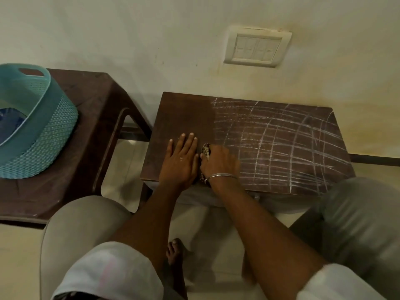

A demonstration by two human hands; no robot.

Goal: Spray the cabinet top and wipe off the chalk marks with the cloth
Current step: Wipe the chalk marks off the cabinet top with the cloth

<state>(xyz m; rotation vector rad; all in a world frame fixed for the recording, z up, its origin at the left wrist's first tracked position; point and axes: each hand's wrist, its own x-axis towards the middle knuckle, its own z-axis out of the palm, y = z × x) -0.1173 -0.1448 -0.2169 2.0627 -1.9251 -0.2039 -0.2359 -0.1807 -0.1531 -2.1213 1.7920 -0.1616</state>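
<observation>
Head view, looking down at a dark wooden cabinet top (184,118) set against a pale wall (129,40). White chalk marks (281,137), a rough grid of crossing lines, cover the middle and right of the top; the left strip is bare wood. The left hand (180,160) lies flat on that bare strip near the front edge, palm down, fingers straight and close together, holding nothing. Just beside it, the right hand (218,162), blurred, rests on a bunched patterned cloth (206,149) with fingers curled over it, at the boundary between the bare strip and the chalked area; a thin metal bangle (223,176) circles its wrist. The cloth shows only at the fingertips and beneath the wrist. To the left, well apart from the cabinet, a teal perforated plastic basket (43,135) stands on a brown plastic table (95,118). A white switch plate (257,47) is fixed to the wall above the cabinet. A bare foot (174,254) rests on the tiled floor (121,169) below.
</observation>
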